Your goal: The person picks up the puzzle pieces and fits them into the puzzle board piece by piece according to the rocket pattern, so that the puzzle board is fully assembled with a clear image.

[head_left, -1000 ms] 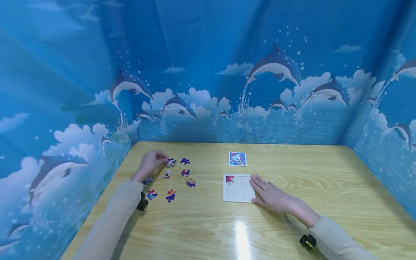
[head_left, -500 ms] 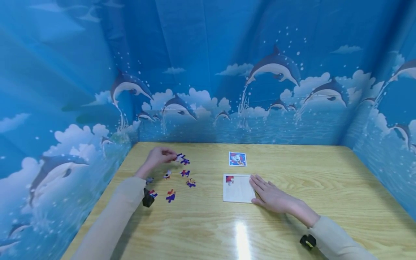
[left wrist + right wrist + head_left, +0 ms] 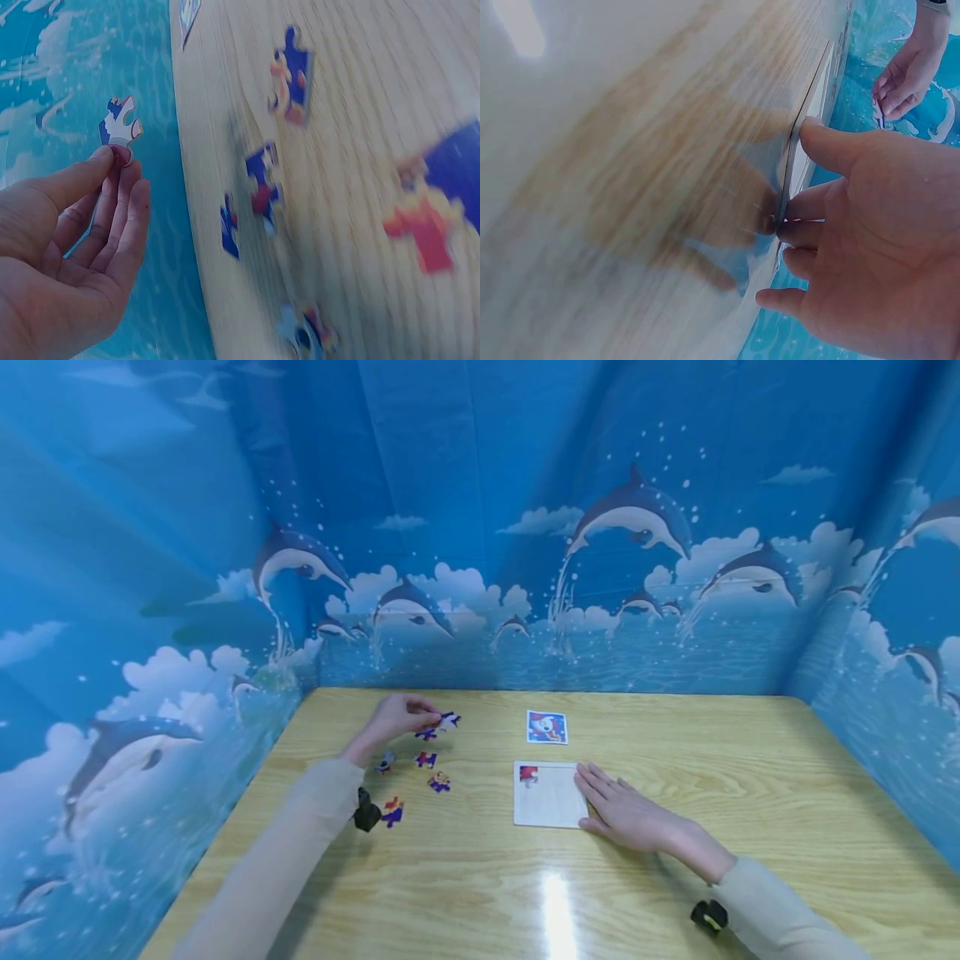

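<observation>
Between thumb and fingertips my left hand (image 3: 397, 717) pinches a white and purple jigsaw piece (image 3: 120, 127), raised off the table. Below and around that hand lie several loose jigsaw pieces (image 3: 439, 782) in purple, red and orange; the forearm hides some of them. My right hand (image 3: 626, 814) rests with fairly straight fingers on the right edge of a white square puzzle board (image 3: 551, 802). One red and white piece (image 3: 528, 774) sits in the board's upper left corner. In the right wrist view, the thumb and fingertips touch the board's edge.
Behind the board lies a small picture card (image 3: 547, 727) with a white figure on red and blue. The wooden table (image 3: 720, 768) is enclosed at the back and sides by a blue dolphin-print curtain (image 3: 465, 568).
My left hand has lifted the white and purple piece and carried it to the right, past the purple piece at the back. The right hand stays on the board.
</observation>
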A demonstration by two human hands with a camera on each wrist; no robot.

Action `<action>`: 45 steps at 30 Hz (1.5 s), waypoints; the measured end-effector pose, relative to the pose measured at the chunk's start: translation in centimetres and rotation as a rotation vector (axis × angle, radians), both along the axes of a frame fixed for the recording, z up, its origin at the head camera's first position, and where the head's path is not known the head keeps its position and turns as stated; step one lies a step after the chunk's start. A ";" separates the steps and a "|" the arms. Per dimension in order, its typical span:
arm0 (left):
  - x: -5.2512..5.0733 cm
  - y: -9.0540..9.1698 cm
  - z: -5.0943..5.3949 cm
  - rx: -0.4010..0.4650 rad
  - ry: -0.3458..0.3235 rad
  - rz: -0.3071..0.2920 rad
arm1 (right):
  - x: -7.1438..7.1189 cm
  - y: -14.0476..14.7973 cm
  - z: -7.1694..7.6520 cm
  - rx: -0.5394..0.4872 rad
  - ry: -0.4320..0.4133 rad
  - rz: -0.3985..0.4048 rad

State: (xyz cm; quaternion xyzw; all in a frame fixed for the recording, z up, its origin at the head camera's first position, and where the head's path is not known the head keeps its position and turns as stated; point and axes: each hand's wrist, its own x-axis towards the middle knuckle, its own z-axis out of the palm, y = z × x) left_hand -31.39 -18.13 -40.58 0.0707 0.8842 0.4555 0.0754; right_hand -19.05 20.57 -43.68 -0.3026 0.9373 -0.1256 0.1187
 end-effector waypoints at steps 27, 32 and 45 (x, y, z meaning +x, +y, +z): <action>0.5 11.9 -1.5 0.044 -0.073 -0.194 | -0.2 0.0 -0.2 0.018 -0.005 -0.003; 0.7 13.0 -2.2 0.005 -0.066 -0.200 | -0.2 0.0 -0.2 0.018 0.004 -0.002; 2.0 14.7 -3.0 -0.060 -0.084 -0.240 | -0.2 0.0 -0.4 0.026 0.001 -0.008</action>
